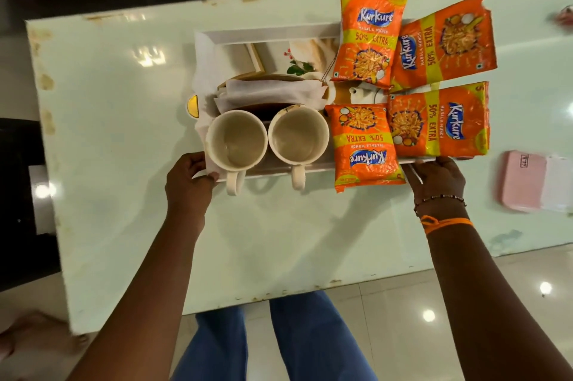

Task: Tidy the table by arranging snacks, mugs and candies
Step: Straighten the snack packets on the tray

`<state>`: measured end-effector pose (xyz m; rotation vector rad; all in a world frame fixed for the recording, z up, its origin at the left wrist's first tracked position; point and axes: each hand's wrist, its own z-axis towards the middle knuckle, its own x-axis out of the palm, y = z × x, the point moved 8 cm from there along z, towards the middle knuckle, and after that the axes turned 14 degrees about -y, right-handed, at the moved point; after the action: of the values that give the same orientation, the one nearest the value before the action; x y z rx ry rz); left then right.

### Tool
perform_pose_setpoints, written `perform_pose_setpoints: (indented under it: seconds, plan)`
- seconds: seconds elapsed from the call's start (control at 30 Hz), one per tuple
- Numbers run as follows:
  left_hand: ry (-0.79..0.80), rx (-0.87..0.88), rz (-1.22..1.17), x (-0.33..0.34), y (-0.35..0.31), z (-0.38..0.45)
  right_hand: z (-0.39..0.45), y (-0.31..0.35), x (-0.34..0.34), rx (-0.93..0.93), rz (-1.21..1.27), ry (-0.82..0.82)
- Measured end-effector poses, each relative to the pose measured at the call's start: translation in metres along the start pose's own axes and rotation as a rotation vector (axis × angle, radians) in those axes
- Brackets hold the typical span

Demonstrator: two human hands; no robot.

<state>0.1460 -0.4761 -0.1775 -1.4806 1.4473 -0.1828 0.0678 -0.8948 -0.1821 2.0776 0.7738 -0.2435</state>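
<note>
A white tray [266, 35] sits on the pale table [124, 132]. Two empty cream mugs [236, 142] [298, 134] stand side by side at its near edge, handles toward me. Several orange Kurkure snack packets cover its right half, such as one at the back [369, 36] and one at the front [362, 145]. White tissue paper [269, 94] lies behind the mugs. My left hand [189, 179] grips the tray's near left corner. At the near right corner my right hand [440, 177] holds the tray's edge.
A pink and white pouch [539, 182] lies on the table to the right. A dark seat [18, 194] stands left of the table. My legs in blue jeans [279, 346] are at the near table edge, over glossy floor tiles.
</note>
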Motion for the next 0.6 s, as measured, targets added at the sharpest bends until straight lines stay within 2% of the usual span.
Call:
perform_pose_setpoints:
  seconds: [0.2,0.33,0.5,0.6]
  plan:
    - [0.010,-0.016,0.039,0.001,-0.002,-0.001,-0.007,0.002,0.002,-0.043,-0.013,0.021]
    - [0.069,-0.141,-0.069,0.006,0.005,-0.012,-0.024,0.004,0.005,-0.028,0.133,0.057]
    - [0.103,-0.334,-0.187,0.000,0.022,-0.049,-0.041,-0.009,-0.007,0.023,0.184,0.097]
    - [0.222,-0.375,-0.129,0.001,0.029,-0.087,-0.054,-0.019,-0.025,0.013,0.145,0.100]
